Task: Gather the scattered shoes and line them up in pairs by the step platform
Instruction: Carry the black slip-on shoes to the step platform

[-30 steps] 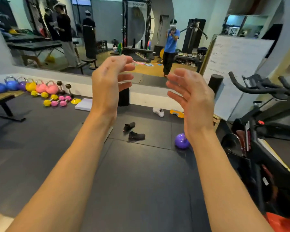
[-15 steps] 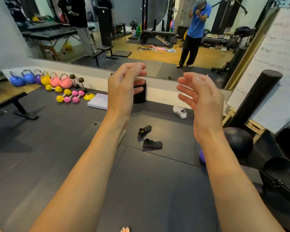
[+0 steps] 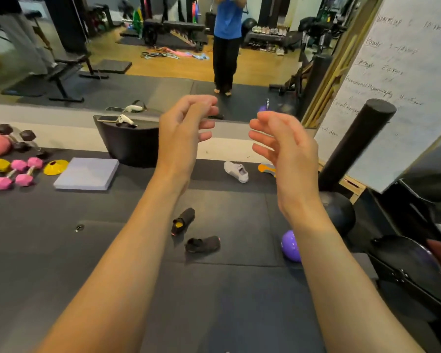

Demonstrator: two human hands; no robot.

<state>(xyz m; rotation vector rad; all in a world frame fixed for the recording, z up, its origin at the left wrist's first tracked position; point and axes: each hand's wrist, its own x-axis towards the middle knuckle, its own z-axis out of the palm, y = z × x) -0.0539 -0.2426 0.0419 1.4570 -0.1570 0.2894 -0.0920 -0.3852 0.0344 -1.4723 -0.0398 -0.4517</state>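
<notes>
A: Head view. Hands?

B: Left hand (image 3: 186,133) and right hand (image 3: 288,149) are raised side by side, apart. Fingers loosely curled, slightly spread, gripping nothing.

A: Shoes?

B: All on the dark mat (image 3: 112,238). One black shoe (image 3: 183,220), yellow insole showing, lies mid-floor. A second black shoe (image 3: 202,244) is just near-right of it. The white shoe (image 3: 236,171) lies farther off, near the mirror (image 3: 163,80). An orange-soled shoe (image 3: 266,168) is right of it, partly hidden.

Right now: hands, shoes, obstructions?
Left hand, right hand up, open, empty. Far black shoe, near black shoe on mat; white shoe, orange-soled shoe farther back. Purple ball right of black ones.
</notes>
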